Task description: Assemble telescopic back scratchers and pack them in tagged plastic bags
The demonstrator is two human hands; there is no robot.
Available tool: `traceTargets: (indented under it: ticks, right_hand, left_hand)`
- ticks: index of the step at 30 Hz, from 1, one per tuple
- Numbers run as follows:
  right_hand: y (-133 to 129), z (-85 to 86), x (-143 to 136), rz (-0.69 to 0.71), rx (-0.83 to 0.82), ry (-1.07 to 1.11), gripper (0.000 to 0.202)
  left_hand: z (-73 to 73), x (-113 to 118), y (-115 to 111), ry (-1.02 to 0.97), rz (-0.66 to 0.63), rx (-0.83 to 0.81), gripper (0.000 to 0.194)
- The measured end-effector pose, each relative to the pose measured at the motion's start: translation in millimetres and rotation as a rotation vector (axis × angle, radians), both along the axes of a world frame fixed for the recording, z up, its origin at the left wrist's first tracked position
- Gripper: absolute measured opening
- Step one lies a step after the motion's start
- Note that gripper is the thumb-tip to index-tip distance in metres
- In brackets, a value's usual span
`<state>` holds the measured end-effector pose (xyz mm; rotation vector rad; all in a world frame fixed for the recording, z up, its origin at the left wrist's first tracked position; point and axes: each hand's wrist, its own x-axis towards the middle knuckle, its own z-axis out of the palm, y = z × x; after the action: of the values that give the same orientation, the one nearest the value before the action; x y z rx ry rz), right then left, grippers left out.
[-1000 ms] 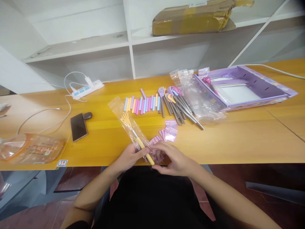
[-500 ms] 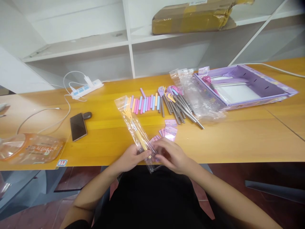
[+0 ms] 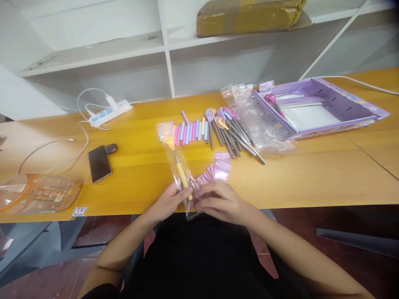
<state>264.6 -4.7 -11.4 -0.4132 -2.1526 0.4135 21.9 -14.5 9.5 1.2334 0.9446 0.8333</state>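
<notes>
A yellow back scratcher (image 3: 182, 175) with a hand-shaped head lies inside a clear plastic bag (image 3: 159, 132). My left hand (image 3: 170, 203) is closed round the bagged scratcher, its thumb pressed over the lower handle. With bent fingers, my right hand (image 3: 222, 201) pinches the side of the bag near its lower end; the fingertips are partly hidden. Just beyond the right hand are several small pink-purple cards (image 3: 222, 170). Further back lie a row of pastel handle sleeves (image 3: 190, 132) and a pile of back scratchers (image 3: 232, 131) with bare metal rods.
Clear plastic bags (image 3: 264, 133) lie against a purple box (image 3: 346, 108) at the right. To the left are a phone (image 3: 99, 163), a power strip (image 3: 110, 114) with white cables, and an orange-printed plastic package (image 3: 52, 193). Behind the table, a shelf carries a taped carton (image 3: 249, 18).
The bagged back scratcher has turned slightly more upright and its lower end has shifted left. My right fingers have closed in on the bag's side. The view has tilted slightly.
</notes>
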Motion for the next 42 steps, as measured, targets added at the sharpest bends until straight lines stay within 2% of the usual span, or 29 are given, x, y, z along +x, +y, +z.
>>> traceTargets:
  ticks: [3, 8, 14, 17, 25, 27, 33, 36, 42]
  right_hand:
    - [1.3, 3.0, -0.4, 0.012, 0.008, -0.005, 0.020]
    - [2.3, 6.0, -3.3, 0.020, -0.128, 0.058, 0.013]
    - [2.8, 5.1, -5.6, -0.020, -0.200, 0.094, 0.011]
    - [2.8, 2.3, -5.6, -0.052, -0.216, 0.069, 0.011]
    - [1.4, 2.8, -7.3, -0.078, -0.293, 0.086, 0.008]
    - [1.5, 2.5, -7.5, -0.086, -0.314, 0.083, 0.010]
    - [1.5, -0.5, -3.1, -0.158, -0.457, 0.071, 0.035]
    - [0.1, 0.2, -0.4, -0.102, -0.513, 0.047, 0.034]
    - [-0.5, 0.7, 0.5, 0.000, -0.493, 0.005, 0.042]
  left_hand:
    - [-1.0, 1.0, 0.8, -0.016, 0.046, -0.008, 0.043]
    - [-1.6, 2.2, 1.8, 0.009, -0.078, 0.033, 0.038]
    - [-0.2, 0.0, 0.4, -0.004, -0.081, 0.045, 0.042]
    - [-0.8, 1.6, -2.0, -0.059, -0.144, 0.008, 0.043]
    - [-10.2, 4.1, -2.0, 0.121, -0.109, 0.024, 0.041]
    - [-9.2, 4.0, -1.4, 0.115, -0.111, 0.021, 0.042]
    - [-4.1, 4.2, -0.5, 0.075, -0.169, 0.029, 0.037]
    - [-1.9, 4.0, 0.4, 0.104, -0.200, 0.078, 0.033]
    - [2.4, 2.8, 1.3, 0.206, -0.243, 0.178, 0.029]
